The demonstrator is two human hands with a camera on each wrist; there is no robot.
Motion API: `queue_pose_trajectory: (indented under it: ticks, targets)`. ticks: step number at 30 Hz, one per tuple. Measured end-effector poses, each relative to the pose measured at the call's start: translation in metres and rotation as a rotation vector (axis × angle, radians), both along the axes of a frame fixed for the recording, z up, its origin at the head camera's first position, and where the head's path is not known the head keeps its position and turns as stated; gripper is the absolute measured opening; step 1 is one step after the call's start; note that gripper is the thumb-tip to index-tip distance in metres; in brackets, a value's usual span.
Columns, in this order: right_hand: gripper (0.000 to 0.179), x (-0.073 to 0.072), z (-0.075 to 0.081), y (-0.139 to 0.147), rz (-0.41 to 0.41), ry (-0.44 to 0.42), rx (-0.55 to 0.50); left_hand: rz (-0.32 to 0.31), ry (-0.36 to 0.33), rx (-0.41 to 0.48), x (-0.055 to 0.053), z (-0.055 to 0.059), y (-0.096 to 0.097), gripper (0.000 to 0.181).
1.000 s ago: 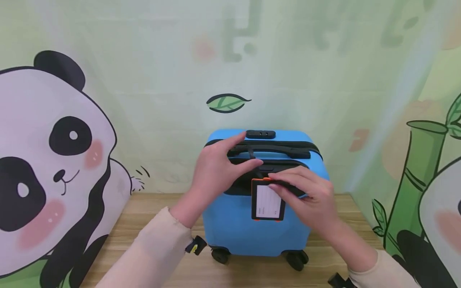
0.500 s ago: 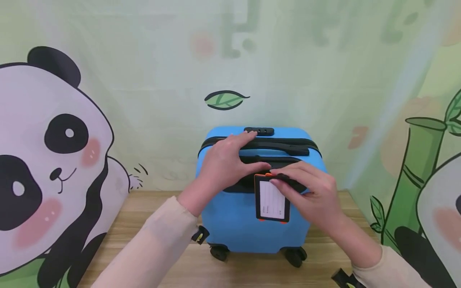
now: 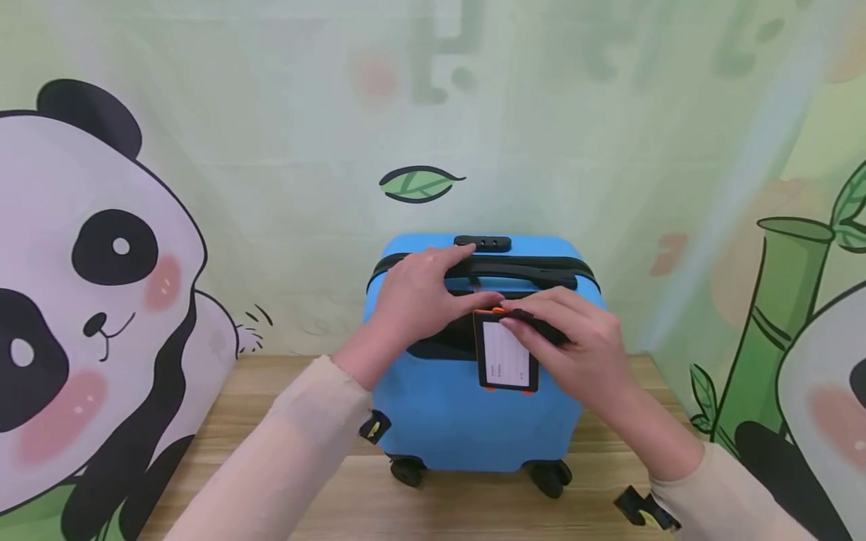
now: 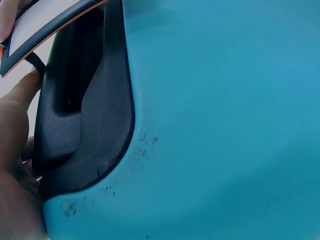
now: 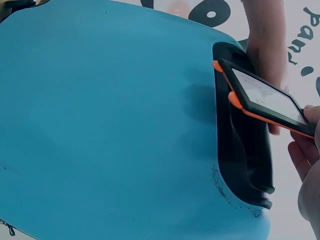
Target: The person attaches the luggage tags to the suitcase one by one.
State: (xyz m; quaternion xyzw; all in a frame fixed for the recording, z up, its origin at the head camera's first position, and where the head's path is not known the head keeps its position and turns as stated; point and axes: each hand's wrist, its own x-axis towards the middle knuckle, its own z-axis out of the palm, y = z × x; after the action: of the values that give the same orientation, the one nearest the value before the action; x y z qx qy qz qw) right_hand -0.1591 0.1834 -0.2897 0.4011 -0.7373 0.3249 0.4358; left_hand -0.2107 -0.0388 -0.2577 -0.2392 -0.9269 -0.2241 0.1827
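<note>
My right hand pinches the top of a luggage tag, a black frame with orange edges and a white card. The tag hangs in front of a blue suitcase, over the dark recess below its black carry handle. My left hand is at the left end of that handle, index finger above it and thumb below, the thumb tip close to the tag's top edge. In the left wrist view a short black strap runs from the tag to the left thumb. I cannot tell whether the left fingers pinch it.
A black combination lock sits on the suitcase's upper edge. The suitcase stands on black wheels on a wood-grain table. Behind is a backdrop printed with pandas, bamboo and a leaf.
My right hand has raised the luggage tag toward the carry handle. My left hand has shifted right along the handle, its thumb now nearer the tag's top. The head view has shifted slightly.
</note>
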Motion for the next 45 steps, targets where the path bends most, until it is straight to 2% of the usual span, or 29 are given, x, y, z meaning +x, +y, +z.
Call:
queue_pose_trajectory:
  ticks: [5, 18, 23, 28, 32, 45]
  targets:
    - [0.04, -0.005, -0.002, 0.001, -0.006, 0.01, -0.002, -0.016, -0.035, -0.003, -0.001, 0.002, -0.005, 0.076]
    - [0.039, -0.015, -0.007, 0.0, -0.001, 0.024, -0.009, -0.125, -0.081, 0.01, -0.009, 0.003, -0.017, 0.061]
    - [0.041, -0.019, -0.008, -0.002, 0.003, -0.013, -0.014, -0.168, -0.083, 0.017, -0.012, 0.004, -0.019, 0.054]
    - [0.041, -0.022, -0.006, -0.005, 0.016, -0.025, -0.011, -0.182, -0.104, 0.037, -0.014, 0.006, -0.021, 0.052]
    - [0.038, -0.026, -0.005, -0.005, 0.02, 0.026, 0.014, -0.191, -0.115, 0.044, -0.016, 0.006, -0.022, 0.051]
    - [0.035, -0.032, -0.002, -0.006, -0.017, 0.249, 0.218, -0.203, -0.158, 0.066, -0.018, 0.008, -0.023, 0.049]
